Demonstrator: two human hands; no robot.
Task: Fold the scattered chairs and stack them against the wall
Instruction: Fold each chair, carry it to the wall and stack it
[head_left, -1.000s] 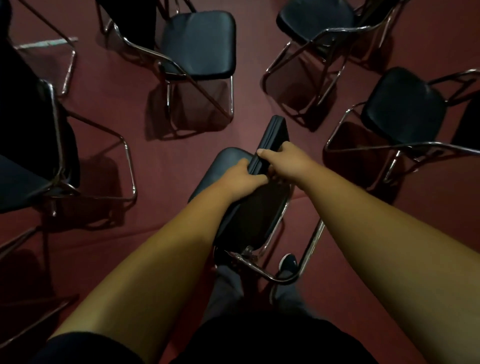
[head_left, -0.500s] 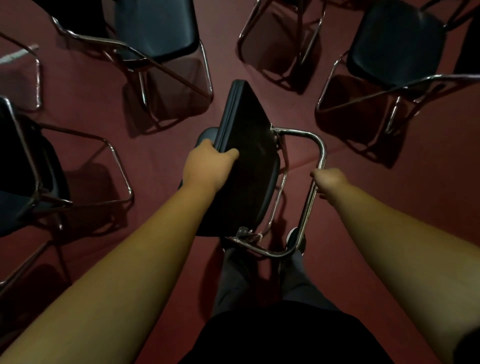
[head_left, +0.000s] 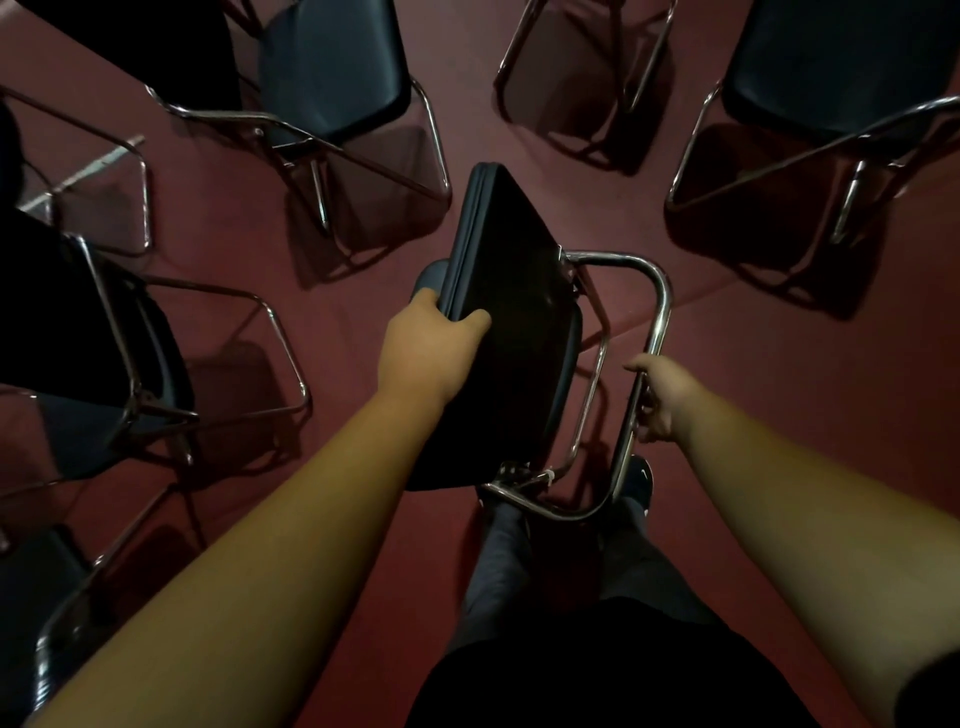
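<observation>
Both hands grip one chair (head_left: 540, 384) — left hand (head_left: 426, 348) pinching its seat (head_left: 498, 249) edge, right hand (head_left: 662, 397) curled round the frame tube (head_left: 658, 312) beside that seat.

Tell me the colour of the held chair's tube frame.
The frame is shiny silver chrome; head view.

Pretty dim room, dark red carpet (head_left: 337, 322) everywhere, with a crease (head_left: 701, 288) on the right. Open chairs (head_left: 332, 67) all around, chrome frames, black seats, hard shadows. Pale strip (head_left: 88, 174) far left.
</observation>
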